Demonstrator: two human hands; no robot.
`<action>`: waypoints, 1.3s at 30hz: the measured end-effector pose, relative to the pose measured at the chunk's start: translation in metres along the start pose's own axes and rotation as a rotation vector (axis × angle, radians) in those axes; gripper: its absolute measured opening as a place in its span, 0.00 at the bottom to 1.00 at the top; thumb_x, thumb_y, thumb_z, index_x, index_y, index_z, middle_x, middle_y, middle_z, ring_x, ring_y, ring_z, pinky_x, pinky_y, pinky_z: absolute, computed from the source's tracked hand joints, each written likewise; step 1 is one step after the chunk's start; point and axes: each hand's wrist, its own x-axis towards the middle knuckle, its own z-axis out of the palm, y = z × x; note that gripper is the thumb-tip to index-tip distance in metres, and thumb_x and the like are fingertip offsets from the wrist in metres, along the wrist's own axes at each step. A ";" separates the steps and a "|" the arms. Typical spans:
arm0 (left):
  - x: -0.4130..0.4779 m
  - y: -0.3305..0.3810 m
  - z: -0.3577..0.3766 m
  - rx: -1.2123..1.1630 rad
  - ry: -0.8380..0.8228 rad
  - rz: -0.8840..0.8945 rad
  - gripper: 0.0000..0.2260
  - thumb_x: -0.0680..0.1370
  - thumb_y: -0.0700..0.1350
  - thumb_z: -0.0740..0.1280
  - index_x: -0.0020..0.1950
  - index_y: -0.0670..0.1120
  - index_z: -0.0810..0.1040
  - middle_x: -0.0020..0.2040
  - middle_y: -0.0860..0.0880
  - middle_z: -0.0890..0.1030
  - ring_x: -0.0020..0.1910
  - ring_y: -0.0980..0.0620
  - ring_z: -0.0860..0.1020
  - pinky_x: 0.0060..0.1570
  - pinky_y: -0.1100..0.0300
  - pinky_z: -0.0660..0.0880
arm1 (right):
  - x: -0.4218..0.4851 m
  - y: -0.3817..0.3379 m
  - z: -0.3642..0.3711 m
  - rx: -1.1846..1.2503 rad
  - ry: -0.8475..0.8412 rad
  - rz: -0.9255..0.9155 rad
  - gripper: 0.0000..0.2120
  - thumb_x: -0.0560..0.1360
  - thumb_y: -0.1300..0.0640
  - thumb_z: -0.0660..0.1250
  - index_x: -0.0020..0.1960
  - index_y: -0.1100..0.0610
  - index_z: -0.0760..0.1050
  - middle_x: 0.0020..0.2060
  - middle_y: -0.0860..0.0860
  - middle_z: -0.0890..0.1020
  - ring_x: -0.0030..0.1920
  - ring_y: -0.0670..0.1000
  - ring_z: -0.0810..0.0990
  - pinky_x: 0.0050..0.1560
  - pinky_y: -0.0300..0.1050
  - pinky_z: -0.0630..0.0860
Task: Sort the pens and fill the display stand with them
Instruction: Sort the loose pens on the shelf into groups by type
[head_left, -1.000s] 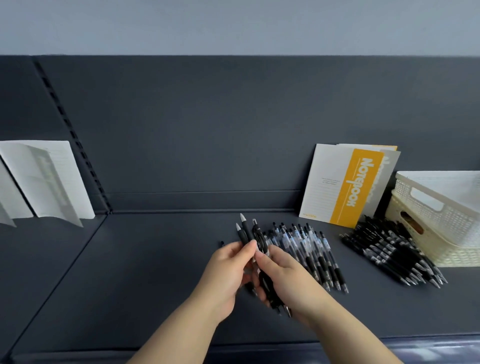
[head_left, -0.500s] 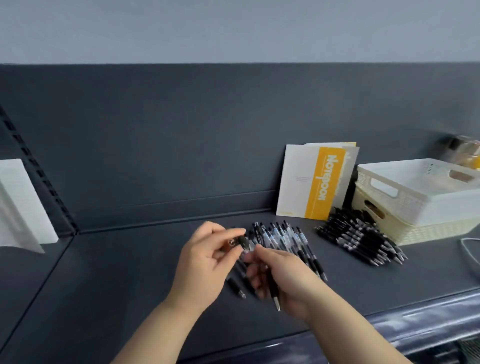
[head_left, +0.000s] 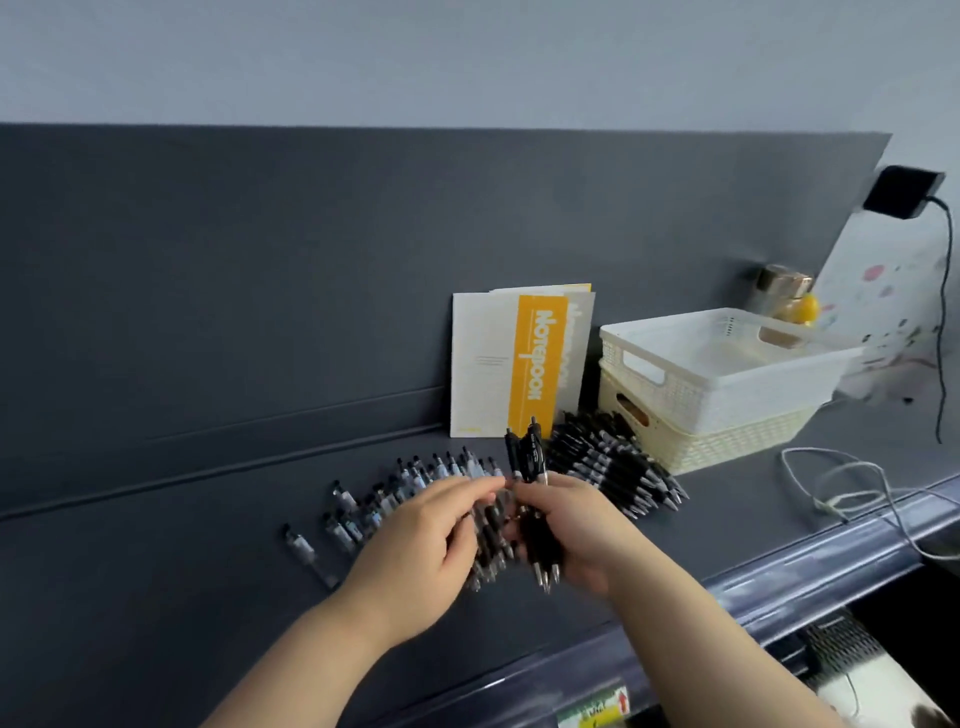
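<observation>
The right hand (head_left: 576, 530) grips a bundle of black pens (head_left: 530, 452), the left hand (head_left: 426, 540) curling beside it, its grasp unclear, above the clear-barrelled pens (head_left: 415, 475).

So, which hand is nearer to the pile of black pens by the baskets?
Right. The right hand is just left of the pile; the left hand is farther left.
</observation>
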 end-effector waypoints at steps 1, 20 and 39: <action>0.007 0.003 0.007 -0.047 0.002 -0.061 0.19 0.79 0.38 0.58 0.67 0.55 0.73 0.59 0.65 0.73 0.58 0.68 0.72 0.56 0.77 0.66 | 0.006 0.000 -0.017 -0.163 0.076 -0.033 0.06 0.78 0.62 0.60 0.42 0.59 0.70 0.29 0.55 0.76 0.27 0.52 0.74 0.29 0.43 0.70; 0.139 0.027 0.136 -0.676 -0.011 -0.907 0.19 0.78 0.37 0.58 0.68 0.49 0.69 0.46 0.57 0.74 0.51 0.54 0.73 0.63 0.53 0.70 | 0.086 -0.026 -0.125 -1.478 0.327 -0.330 0.15 0.75 0.65 0.57 0.61 0.59 0.65 0.61 0.55 0.71 0.55 0.53 0.75 0.47 0.43 0.73; 0.077 0.019 0.068 -0.009 0.119 -0.682 0.21 0.81 0.41 0.56 0.75 0.47 0.62 0.73 0.54 0.63 0.71 0.58 0.62 0.67 0.69 0.55 | 0.087 -0.008 -0.096 -1.314 0.136 -0.580 0.14 0.78 0.62 0.56 0.62 0.59 0.73 0.60 0.54 0.76 0.61 0.54 0.73 0.58 0.43 0.69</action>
